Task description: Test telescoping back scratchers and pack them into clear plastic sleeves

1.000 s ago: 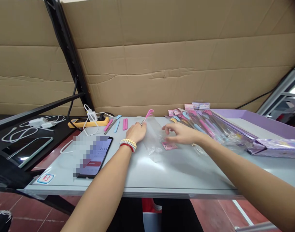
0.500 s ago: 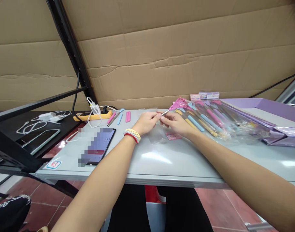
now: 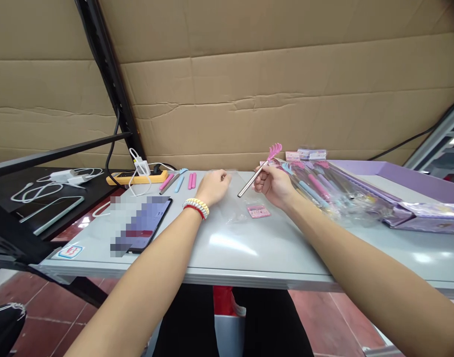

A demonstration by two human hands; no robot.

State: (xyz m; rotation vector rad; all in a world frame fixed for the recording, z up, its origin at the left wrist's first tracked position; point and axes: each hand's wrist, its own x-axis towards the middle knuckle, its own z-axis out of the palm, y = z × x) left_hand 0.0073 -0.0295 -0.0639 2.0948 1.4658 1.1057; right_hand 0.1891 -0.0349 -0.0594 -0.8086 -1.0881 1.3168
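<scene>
My right hand [image 3: 273, 184] grips a metal rod with a pink claw-shaped head [image 3: 274, 150], tilted with the head up and the bare metal end low to the left. My left hand [image 3: 214, 186] is at the left edge of a clear plastic bag [image 3: 232, 210], its fingers curled; what they hold, if anything, is hidden. A small pink card [image 3: 258, 211] lies below my right hand. Left of my left hand are two pink handles [image 3: 192, 181], a light blue handle [image 3: 179, 184] and a metal rod with a blue head [image 3: 172, 181].
Many bagged claw-headed sticks [image 3: 323, 191] lie at the right, beside a purple box [image 3: 416, 181]. A phone [image 3: 148, 225] lies at the left, with a yellow power strip [image 3: 117, 179] and white cables behind it. Cardboard [image 3: 227, 84] stands at the back.
My hands have moved apart. My right hand has lifted the pink-headed rod clear of my left hand, and the camera view has shifted slightly.
</scene>
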